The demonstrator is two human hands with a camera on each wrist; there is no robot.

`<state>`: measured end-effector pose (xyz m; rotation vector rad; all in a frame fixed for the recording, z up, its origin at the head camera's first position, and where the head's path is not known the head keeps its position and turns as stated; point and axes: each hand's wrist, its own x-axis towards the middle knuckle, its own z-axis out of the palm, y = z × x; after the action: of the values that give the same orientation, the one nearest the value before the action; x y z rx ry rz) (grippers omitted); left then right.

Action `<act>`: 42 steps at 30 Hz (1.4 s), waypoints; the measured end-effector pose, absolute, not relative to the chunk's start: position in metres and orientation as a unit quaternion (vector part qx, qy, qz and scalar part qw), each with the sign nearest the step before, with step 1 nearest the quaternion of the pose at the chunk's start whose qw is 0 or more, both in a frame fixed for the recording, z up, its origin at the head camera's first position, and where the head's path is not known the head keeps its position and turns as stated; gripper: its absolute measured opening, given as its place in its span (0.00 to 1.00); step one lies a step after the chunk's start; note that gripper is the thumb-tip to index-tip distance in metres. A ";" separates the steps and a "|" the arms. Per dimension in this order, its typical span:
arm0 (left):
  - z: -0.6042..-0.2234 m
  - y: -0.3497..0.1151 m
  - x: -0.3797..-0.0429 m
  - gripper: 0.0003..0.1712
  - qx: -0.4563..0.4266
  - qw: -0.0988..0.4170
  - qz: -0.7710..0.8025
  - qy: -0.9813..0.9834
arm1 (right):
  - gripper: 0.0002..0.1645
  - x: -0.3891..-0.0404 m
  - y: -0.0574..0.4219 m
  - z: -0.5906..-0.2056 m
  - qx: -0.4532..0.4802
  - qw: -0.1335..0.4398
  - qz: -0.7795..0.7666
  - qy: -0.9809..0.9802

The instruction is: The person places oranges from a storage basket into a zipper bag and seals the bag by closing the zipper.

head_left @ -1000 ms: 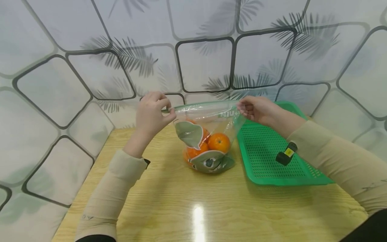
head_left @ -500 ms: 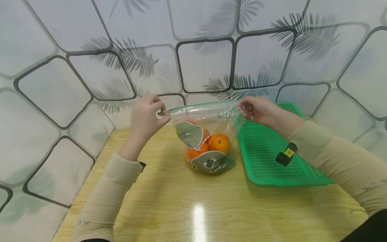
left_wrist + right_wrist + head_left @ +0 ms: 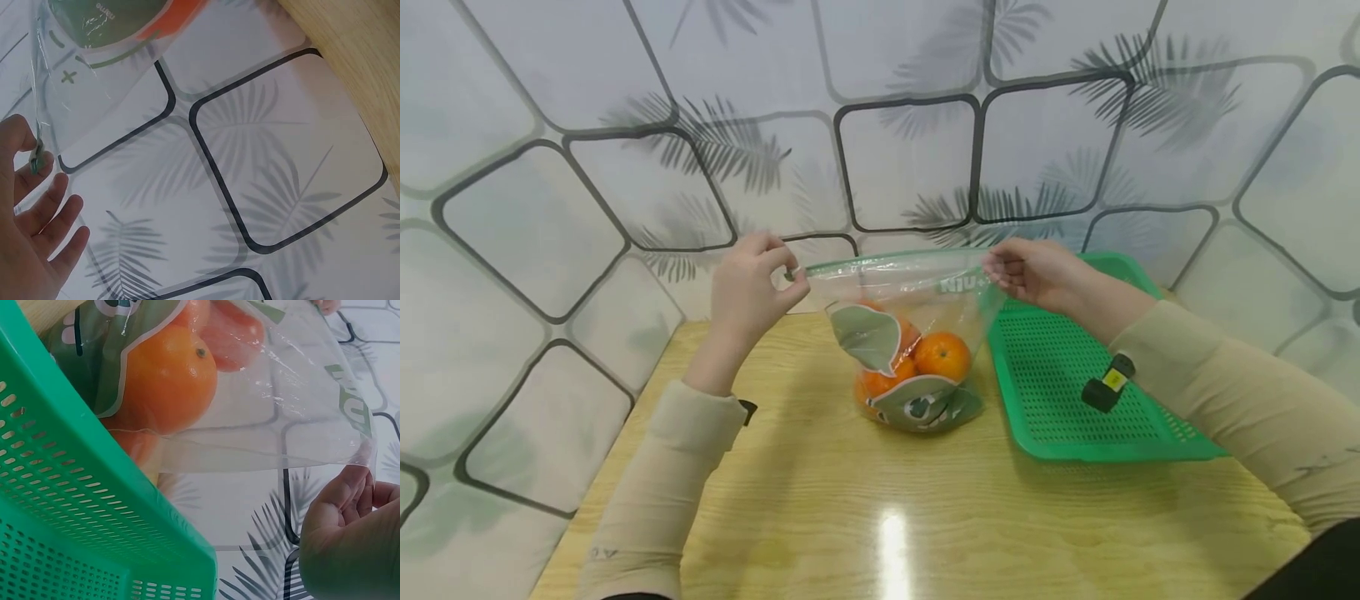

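A clear zip-top bag [image 3: 917,308] with a green seal strip and a printed cartoon face stands on the table, several oranges [image 3: 943,357] inside it. My left hand [image 3: 748,292] pinches the left end of the green strip between thumb and index finger; in the left wrist view the other fingers [image 3: 59,212] are spread apart from it. At the opposite top corner, my right hand [image 3: 1037,271] pinches the bag's edge. The strip is stretched between both hands. In the right wrist view an orange [image 3: 172,378] shows through the plastic.
To the right of the bag lies a green perforated basket [image 3: 1011,417], partly under my right forearm. The wooden table [image 3: 820,500] ends at a patterned wall covering [image 3: 910,167] behind and on the left.
My left hand has slid leftward along the strip to its end, drawing the bag's top edge out straighter. The right hand has stayed nearly in place.
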<state>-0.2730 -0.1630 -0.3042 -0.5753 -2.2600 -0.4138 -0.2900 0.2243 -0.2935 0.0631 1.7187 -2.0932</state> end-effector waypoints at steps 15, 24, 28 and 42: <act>-0.307 -0.163 -0.273 0.04 -0.244 0.384 -0.180 -0.872 | 0.19 -0.294 0.228 -0.305 0.001 0.219 -0.754 0.619; -0.312 -0.164 -0.273 0.07 -0.213 0.363 -0.195 -0.886 | 0.34 -0.294 0.229 -0.321 -0.061 0.239 -0.708 0.662; -0.314 -0.162 -0.274 0.09 -0.199 0.340 -0.224 -0.892 | 0.51 -0.292 0.224 -0.329 -0.102 0.251 -0.669 0.692; -0.335 -0.156 -0.281 0.11 -0.157 0.244 -0.424 -0.858 | 0.16 -0.283 0.214 -0.352 -0.136 0.198 -0.639 0.731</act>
<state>-0.2815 -0.1558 -0.3352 -0.4297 -2.3429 -1.1592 -0.2828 0.2142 -0.3516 -0.3809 2.0467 -1.7873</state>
